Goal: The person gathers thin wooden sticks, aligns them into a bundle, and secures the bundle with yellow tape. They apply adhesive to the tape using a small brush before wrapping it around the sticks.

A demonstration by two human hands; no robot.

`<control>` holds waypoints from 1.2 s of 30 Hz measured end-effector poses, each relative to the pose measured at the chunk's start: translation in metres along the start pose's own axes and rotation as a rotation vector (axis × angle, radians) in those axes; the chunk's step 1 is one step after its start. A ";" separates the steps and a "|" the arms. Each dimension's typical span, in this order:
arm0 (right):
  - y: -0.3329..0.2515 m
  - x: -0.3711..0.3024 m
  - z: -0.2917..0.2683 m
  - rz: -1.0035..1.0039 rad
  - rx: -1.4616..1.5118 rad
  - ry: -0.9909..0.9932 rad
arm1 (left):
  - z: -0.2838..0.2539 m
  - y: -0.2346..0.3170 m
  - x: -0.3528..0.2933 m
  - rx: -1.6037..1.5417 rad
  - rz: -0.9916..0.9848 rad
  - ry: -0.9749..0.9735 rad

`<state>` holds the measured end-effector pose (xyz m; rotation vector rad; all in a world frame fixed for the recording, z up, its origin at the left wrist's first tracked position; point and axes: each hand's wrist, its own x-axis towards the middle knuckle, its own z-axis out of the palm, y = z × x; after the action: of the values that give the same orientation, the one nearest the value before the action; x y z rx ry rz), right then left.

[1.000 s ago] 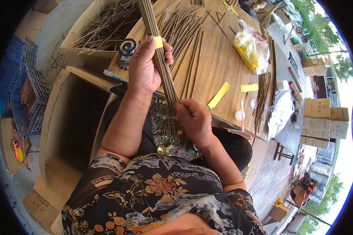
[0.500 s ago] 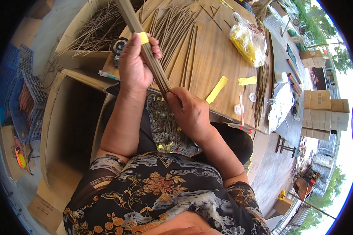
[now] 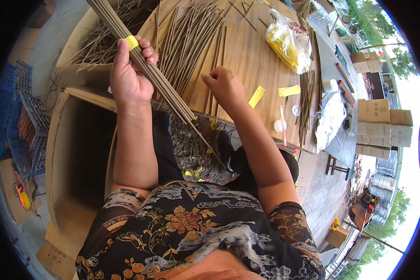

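Note:
My left hand (image 3: 133,74) is closed round a bundle of thin brown sticks (image 3: 161,84), with a yellow paper band (image 3: 132,42) wrapped about it at the fingers. The bundle slants from upper left down to the right, and one stick juts well past its lower end. My right hand (image 3: 225,86) is apart from the bundle, over the wooden table (image 3: 247,60) beside a few loose sticks. Its fingers are curled together; whether anything is pinched in them is hidden. Many more loose sticks (image 3: 191,44) lie spread on the table to its left.
On the table's right are yellow paper strips (image 3: 256,96), a clear bag of yellow material (image 3: 288,44) and a small white jar (image 3: 279,126). An open cardboard box (image 3: 79,154) stands at my left, below another box of sticks (image 3: 98,51). Sticks and scraps litter the floor under the table.
My left hand has moved left with the banded bundle. My right hand has let go of the bundle's lower end and moved up over the table.

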<state>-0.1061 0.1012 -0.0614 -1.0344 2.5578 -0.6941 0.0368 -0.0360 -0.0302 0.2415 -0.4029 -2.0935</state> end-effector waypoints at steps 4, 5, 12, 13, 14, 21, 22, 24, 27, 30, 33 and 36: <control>-0.003 0.023 0.016 0.007 -0.129 0.066 | -0.002 0.000 0.001 0.001 -0.018 -0.059; -0.003 0.026 0.019 0.000 -0.147 0.096 | -0.003 0.000 0.001 0.006 -0.017 -0.045; -0.009 0.034 0.003 0.092 -0.288 0.081 | -0.002 0.002 -0.001 -0.027 -0.031 -0.088; -0.008 0.034 -0.001 0.117 -0.276 0.044 | -0.003 0.001 -0.001 -0.027 -0.033 -0.085; -0.008 0.034 -0.007 0.140 -0.265 0.006 | -0.003 0.000 -0.001 -0.029 -0.032 -0.080; 0.024 0.005 -0.044 0.085 0.123 -0.024 | -0.004 0.000 0.001 -0.040 -0.006 -0.064; 0.027 -0.007 -0.050 0.080 0.235 0.002 | -0.005 -0.001 0.001 -0.045 -0.003 -0.076; 0.027 -0.035 -0.065 0.085 0.393 0.048 | -0.005 -0.003 0.002 -0.044 -0.001 -0.076; 0.016 -0.082 -0.082 0.055 0.469 0.022 | -0.007 -0.006 0.001 -0.092 -0.015 -0.088; 0.016 -0.122 -0.076 -0.186 0.449 -0.001 | -0.004 -0.008 -0.003 -0.082 -0.017 -0.081; 0.011 -0.136 -0.070 -0.413 0.371 -0.029 | -0.001 -0.009 -0.004 -0.036 -0.012 -0.052; 0.009 -0.140 -0.069 -0.459 0.321 -0.062 | -0.002 -0.010 -0.004 -0.019 -0.018 -0.064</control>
<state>-0.0436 0.2280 0.0040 -1.5071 2.0721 -1.1226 0.0321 -0.0285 -0.0358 0.1684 -0.4201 -2.1262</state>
